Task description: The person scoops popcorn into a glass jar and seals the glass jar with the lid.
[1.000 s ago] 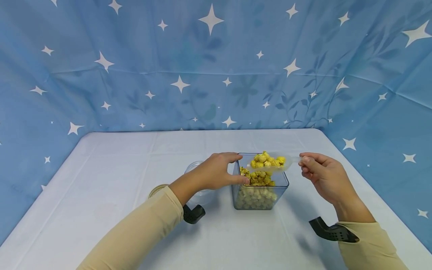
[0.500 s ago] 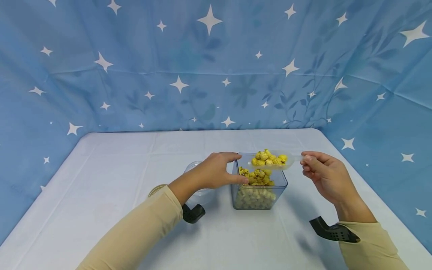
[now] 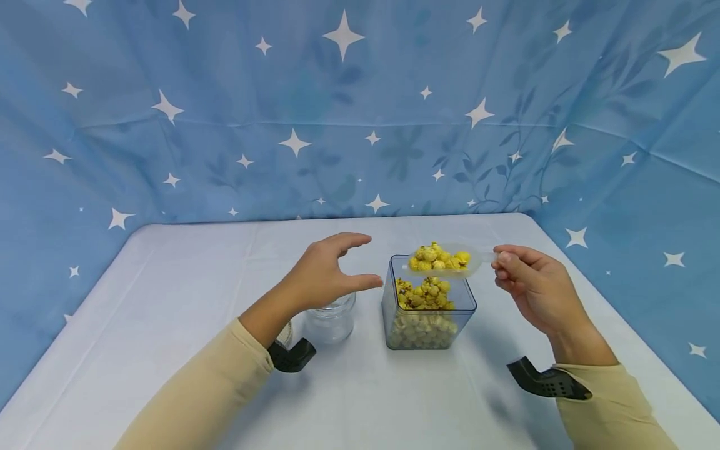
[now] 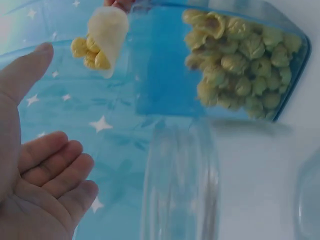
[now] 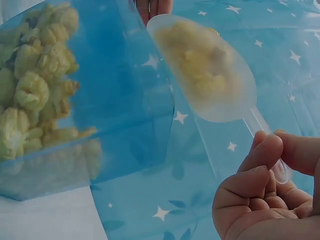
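My right hand [image 3: 537, 287] pinches the handle of a translucent plastic scoop [image 5: 235, 95], heaped with yellow popcorn [image 3: 437, 257]. The scoop hangs over the mouth of a clear square container [image 3: 430, 337], which stands partly filled with popcorn [image 4: 245, 60]. My left hand [image 3: 323, 275] is in the air left of that container, thumb and fingers spread apart, touching nothing. Just below it stands a round clear jar [image 3: 332, 324], its top partly hidden by the hand in the head view. The jar's rim looms close in the left wrist view.
A round lid [image 3: 285, 335] lies left of the jar, mostly behind my left wrist. A white cloth covers the table [image 3: 169, 281]. Behind it hangs a blue curtain [image 3: 253, 94] with white stars.
My left hand has let go of the square container's rim and moved left over the jar. The loaded scoop has stayed above the container, shifting slightly.
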The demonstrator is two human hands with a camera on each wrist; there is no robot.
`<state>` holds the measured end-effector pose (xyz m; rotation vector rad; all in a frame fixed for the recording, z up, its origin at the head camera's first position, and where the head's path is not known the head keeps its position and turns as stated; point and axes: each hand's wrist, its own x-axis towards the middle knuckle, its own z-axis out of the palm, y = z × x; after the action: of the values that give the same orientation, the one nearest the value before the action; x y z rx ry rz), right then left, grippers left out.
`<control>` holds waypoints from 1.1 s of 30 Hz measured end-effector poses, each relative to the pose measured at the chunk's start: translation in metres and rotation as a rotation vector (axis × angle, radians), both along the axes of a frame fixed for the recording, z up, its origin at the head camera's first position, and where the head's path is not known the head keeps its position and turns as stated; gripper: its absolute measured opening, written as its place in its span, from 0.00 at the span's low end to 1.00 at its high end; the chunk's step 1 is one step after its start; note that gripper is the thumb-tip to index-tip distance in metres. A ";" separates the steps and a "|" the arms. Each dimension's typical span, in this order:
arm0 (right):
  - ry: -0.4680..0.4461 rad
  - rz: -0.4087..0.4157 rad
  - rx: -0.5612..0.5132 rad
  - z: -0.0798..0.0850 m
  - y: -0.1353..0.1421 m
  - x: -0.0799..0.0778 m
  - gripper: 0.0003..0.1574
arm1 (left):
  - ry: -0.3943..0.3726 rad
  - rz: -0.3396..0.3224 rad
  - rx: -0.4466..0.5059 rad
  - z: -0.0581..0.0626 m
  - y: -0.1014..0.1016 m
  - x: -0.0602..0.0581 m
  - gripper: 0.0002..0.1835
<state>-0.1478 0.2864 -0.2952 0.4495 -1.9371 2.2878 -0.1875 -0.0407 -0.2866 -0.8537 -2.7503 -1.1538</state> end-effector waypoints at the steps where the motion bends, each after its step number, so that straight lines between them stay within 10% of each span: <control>1: 0.005 0.010 -0.001 0.001 -0.002 0.000 0.12 | 0.005 0.001 0.009 0.000 -0.004 0.001 0.39; 22: 0.025 0.080 0.034 0.010 -0.058 -0.014 0.10 | -0.114 0.043 0.094 -0.038 -0.064 0.014 0.42; 33: -0.022 0.070 0.234 0.012 -0.082 -0.022 0.18 | -0.194 0.043 0.194 -0.061 -0.069 0.012 0.43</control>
<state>-0.1700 0.2046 -0.2834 0.5238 -2.2459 2.1215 -0.1756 -0.1094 -0.3478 -0.6919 -2.7240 -1.5398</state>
